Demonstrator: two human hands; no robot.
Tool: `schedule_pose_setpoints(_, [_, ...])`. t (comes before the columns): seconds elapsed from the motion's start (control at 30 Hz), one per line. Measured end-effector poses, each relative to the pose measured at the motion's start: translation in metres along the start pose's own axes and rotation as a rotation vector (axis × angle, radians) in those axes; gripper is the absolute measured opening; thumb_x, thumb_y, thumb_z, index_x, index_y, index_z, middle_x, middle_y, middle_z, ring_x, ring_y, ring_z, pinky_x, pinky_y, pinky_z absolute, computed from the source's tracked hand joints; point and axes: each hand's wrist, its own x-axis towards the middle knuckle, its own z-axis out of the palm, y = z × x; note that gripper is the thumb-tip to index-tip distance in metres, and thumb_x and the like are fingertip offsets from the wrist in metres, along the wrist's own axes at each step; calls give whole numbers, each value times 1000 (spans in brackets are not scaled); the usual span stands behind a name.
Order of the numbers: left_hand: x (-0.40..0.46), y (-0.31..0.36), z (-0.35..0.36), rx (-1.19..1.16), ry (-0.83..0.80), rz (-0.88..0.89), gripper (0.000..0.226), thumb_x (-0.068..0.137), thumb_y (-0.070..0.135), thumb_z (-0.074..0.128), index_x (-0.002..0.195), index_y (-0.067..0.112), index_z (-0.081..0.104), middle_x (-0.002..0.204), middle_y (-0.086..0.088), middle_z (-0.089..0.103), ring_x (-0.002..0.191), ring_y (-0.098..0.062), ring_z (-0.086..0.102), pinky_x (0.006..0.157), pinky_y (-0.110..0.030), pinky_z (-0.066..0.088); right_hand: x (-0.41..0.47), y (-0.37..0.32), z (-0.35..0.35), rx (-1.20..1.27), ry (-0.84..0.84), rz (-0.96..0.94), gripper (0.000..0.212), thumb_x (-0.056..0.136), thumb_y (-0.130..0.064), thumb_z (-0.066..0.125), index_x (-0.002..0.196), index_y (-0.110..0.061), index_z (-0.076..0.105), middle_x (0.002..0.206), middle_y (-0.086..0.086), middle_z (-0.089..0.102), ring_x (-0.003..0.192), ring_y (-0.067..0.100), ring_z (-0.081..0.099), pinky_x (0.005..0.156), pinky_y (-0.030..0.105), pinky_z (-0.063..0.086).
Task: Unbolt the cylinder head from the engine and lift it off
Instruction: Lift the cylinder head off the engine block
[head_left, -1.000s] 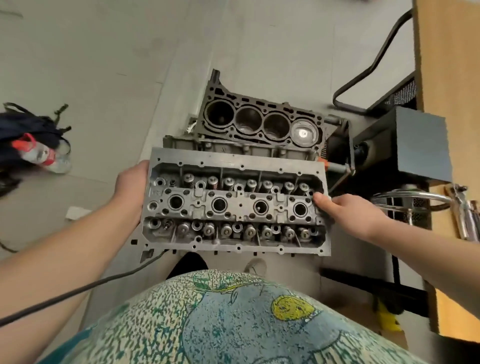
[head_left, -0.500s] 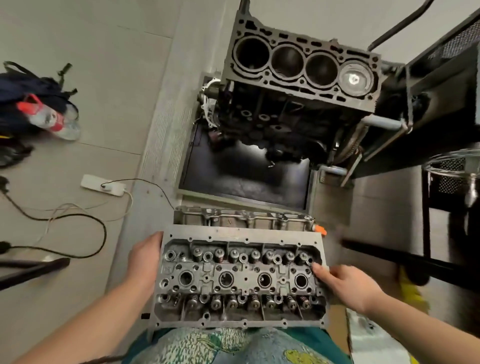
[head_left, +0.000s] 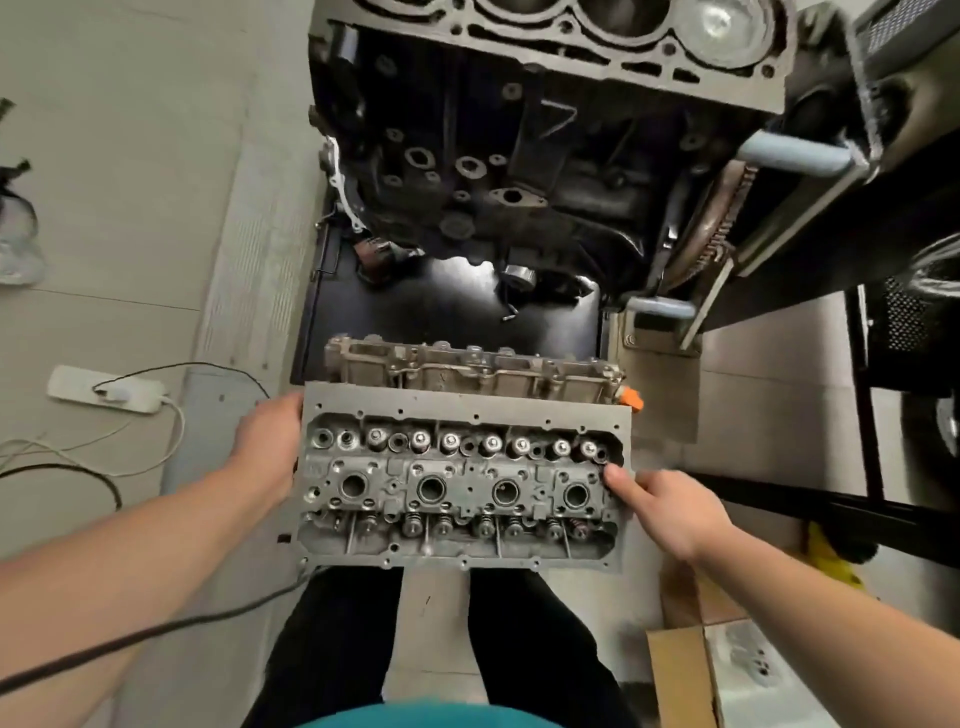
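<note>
Cylinder head (head_left: 462, 478) off the engine, held in the air low centre, valve side up: four spark plug wells across the middle, valve springs in rows above and below. Orange plug (head_left: 631, 399) at its 2 o'clock corner.

Left hand (head_left: 267, 449) grips the head's 9 o'clock end, fingers wrapped under the edge and out of sight, palm against the side. Right hand (head_left: 670, 506) grips the 3 o'clock end, thumb on top near the last plug well, the other fingers hidden underneath.

Engine block (head_left: 545, 156) at 12 o'clock, well apart from the head, mounted on an engine stand (head_left: 795, 156) at 1–2 o'clock; open cylinder bores along the top edge, one piston crown visible at the right. Black drip tray (head_left: 441, 306) under the block, just beyond the head.

Floor: white power strip (head_left: 104, 397) with cables at 9 o'clock, black cable (head_left: 156, 631) running across at 7 o'clock, cardboard box (head_left: 685, 675) at 5 o'clock. Person's dark trouser legs at 6 o'clock, below the head.
</note>
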Motion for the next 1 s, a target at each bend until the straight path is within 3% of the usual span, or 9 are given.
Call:
schedule_pose_setpoints(0.07, [28, 1, 21, -25, -9, -4, 24, 73, 36, 63, 77, 19, 80, 88, -10, 80, 90, -33, 76, 87, -56, 63, 30, 8, 4, -26, 39, -21, 105, 65, -108, 1, 71, -24, 64, 69, -9, 67, 70, 11, 63, 61, 32, 44])
schedule_pose_setpoints(0.13, [53, 3, 42, 2, -22, 12, 19, 75, 40, 67, 69, 30, 81, 78, -2, 80, 75, -24, 78, 63, -43, 65, 61, 14, 6, -44, 71, -39, 104, 66, -107, -1, 75, -26, 65, 73, -10, 66, 75, 15, 63, 65, 35, 43])
schedule_pose_setpoints(0.2, [77, 6, 60, 30, -57, 38, 20, 81, 44, 69, 72, 31, 82, 71, 1, 77, 59, -20, 73, 47, -30, 54, 89, 20, 5, -52, 96, -48, 101, 67, -106, -1, 77, -28, 64, 76, -12, 65, 79, 18, 62, 66, 36, 42])
schedule_pose_setpoints(0.3, [114, 10, 88, 17, -125, 26, 26, 87, 41, 65, 71, 24, 78, 61, -4, 65, 51, -20, 53, 49, -27, 43, 130, 27, 3, -48, 128, -38, 94, 72, -104, 4, 82, -32, 63, 82, -15, 64, 84, 20, 61, 70, 37, 42])
schedule_pose_setpoints(0.4, [150, 6, 115, 14, -159, 39, 47, 95, 35, 58, 51, 25, 72, 45, 2, 50, 35, -13, 37, 37, -20, 30, 170, 34, 6, -82, 127, -31, 92, 73, -103, 5, 91, -37, 65, 90, -11, 68, 88, 19, 61, 74, 37, 43])
schedule_pose_setpoints(0.47, [173, 2, 129, -2, -156, 24, 46, 93, 36, 60, 50, 22, 68, 45, 2, 46, 36, -15, 34, 38, -20, 30, 197, 39, 8, -91, 146, -37, 99, 70, -105, 2, 88, -33, 67, 87, -12, 68, 83, 16, 62, 70, 36, 44])
schedule_pose_setpoints(0.67, [238, -17, 152, -37, -169, 33, 27, 95, 35, 60, 75, 22, 73, 53, 1, 48, 41, -14, 34, 39, -19, 26, 259, 37, 31, -119, 99, -45, 100, 72, -103, 3, 92, -34, 73, 78, -11, 69, 78, 6, 62, 72, 34, 50])
schedule_pose_setpoints(0.87, [294, -28, 156, 7, -189, 75, 36, 101, 33, 57, 76, 22, 81, 58, 0, 53, 43, -14, 39, 43, -22, 28, 309, 26, 76, -95, 68, -49, 95, 74, -101, 7, 103, -35, 69, 88, -12, 70, 86, 10, 65, 80, 37, 57])
schedule_pose_setpoints(1.0, [318, -23, 158, -55, -209, 64, 22, 99, 31, 63, 96, 16, 78, 97, -15, 65, 87, -31, 55, 71, -42, 40, 329, 17, 88, -95, 74, -67, 103, 70, -105, 2, 98, -33, 70, 93, -10, 72, 87, 13, 67, 83, 40, 59])
